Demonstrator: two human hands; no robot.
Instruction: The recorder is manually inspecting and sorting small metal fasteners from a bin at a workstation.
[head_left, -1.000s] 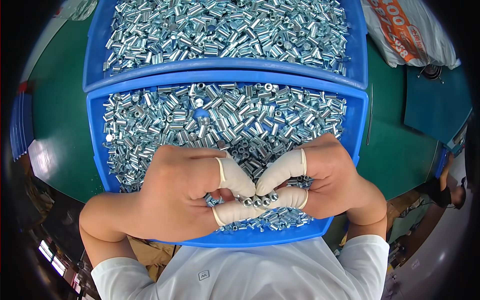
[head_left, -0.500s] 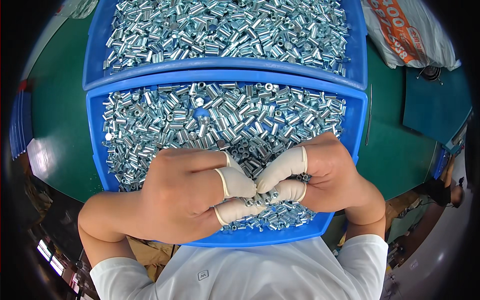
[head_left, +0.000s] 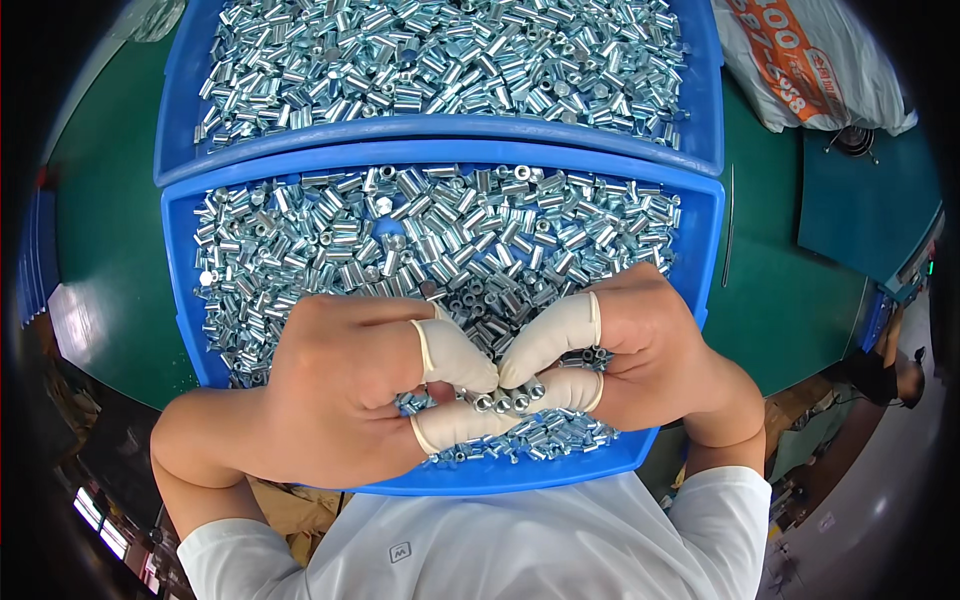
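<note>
My left hand [head_left: 350, 385] and my right hand [head_left: 645, 350] meet over the near blue tray [head_left: 440, 156]. White finger cots [head_left: 455, 360] cover thumbs and forefingers. Between the pinched fingertips of both hands is a short row of silvery rivet nuts [head_left: 503, 402], their hollow ends pointing toward me. Both hands are closed on this row, thumb tips nearly touching above it. Loose rivet nuts [head_left: 345, 230] of the same shiny kind fill the tray beneath and around my hands. Parts of the held pieces are hidden behind the fingers.
A second blue tray [head_left: 430, 127], heaped with rivet nuts, stands directly beyond the near one. Both rest on a green table [head_left: 110, 250]. A thin metal rod [head_left: 729, 225] lies to the right. Farther right are a printed plastic sack [head_left: 800, 60] and, in the background, another person [head_left: 880, 375].
The whole view has shifted slightly, so trays and hands sit a little further left. My hands keep their pinch on the row of rivet nuts, whose ends now show slightly more clearly.
</note>
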